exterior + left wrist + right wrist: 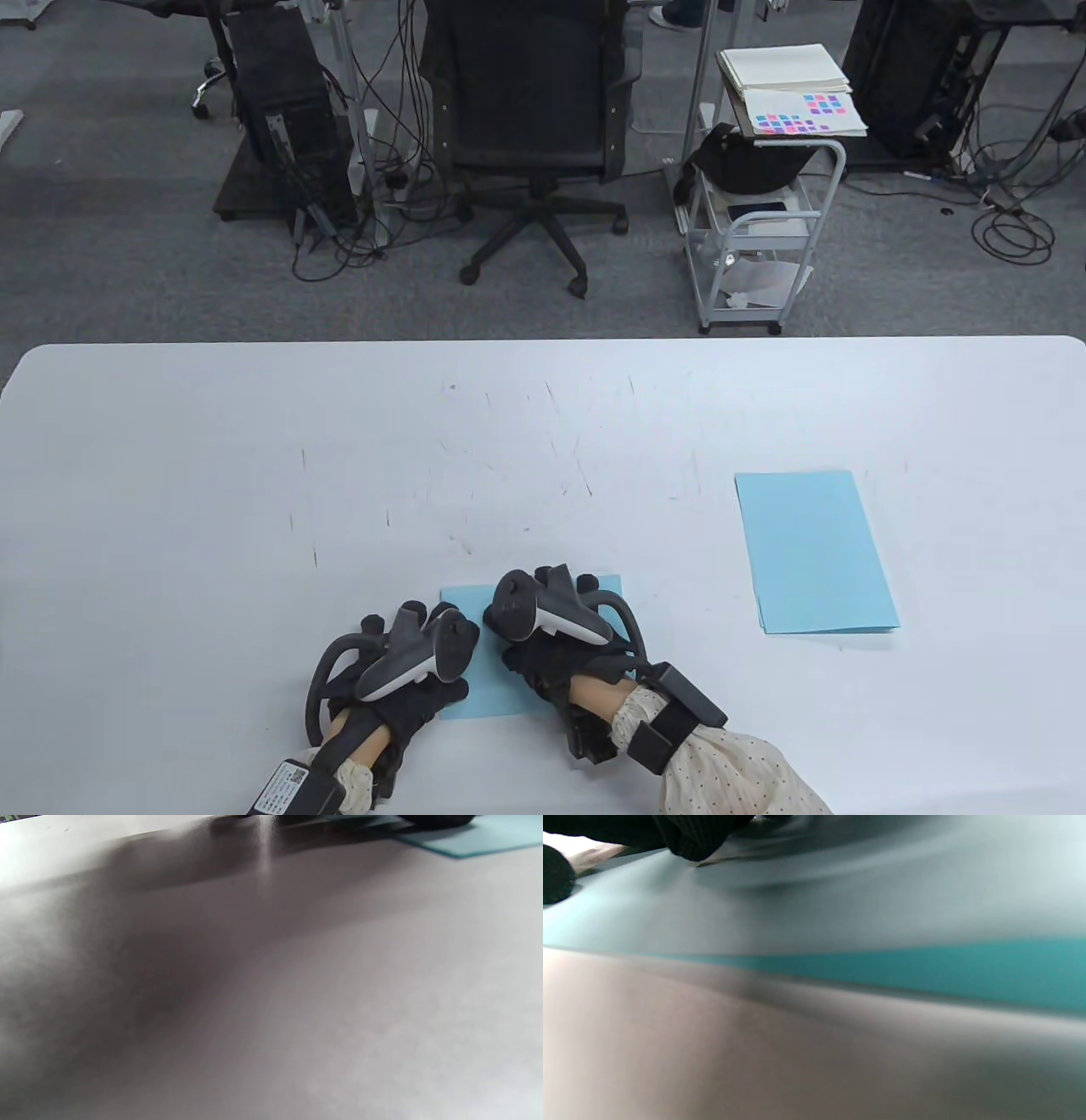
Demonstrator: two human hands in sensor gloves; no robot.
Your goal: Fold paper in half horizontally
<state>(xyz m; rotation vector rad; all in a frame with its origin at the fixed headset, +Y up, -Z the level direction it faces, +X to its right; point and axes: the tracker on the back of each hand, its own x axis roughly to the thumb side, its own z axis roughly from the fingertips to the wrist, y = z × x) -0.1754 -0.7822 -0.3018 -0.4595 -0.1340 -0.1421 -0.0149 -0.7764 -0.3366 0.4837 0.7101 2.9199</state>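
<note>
A light blue paper (pixel 496 692) lies flat near the table's front edge, mostly hidden under both hands. My left hand (pixel 428 632) rests on its left part, and my right hand (pixel 547 607) presses down on its middle and right part. Neither hand grips the sheet. In the right wrist view a gloved fingertip (pixel 691 840) touches the paper (pixel 925 967), whose near edge shows as a teal band. In the left wrist view one corner of the paper (pixel 488 840) shows at the top right, with a dark finger (pixel 437 818) on it.
A second stack of light blue paper (pixel 814 552) lies on the right side of the white table (pixel 254 475). Beyond the table's far edge stand an office chair (pixel 530 127) and a small cart (pixel 764 212).
</note>
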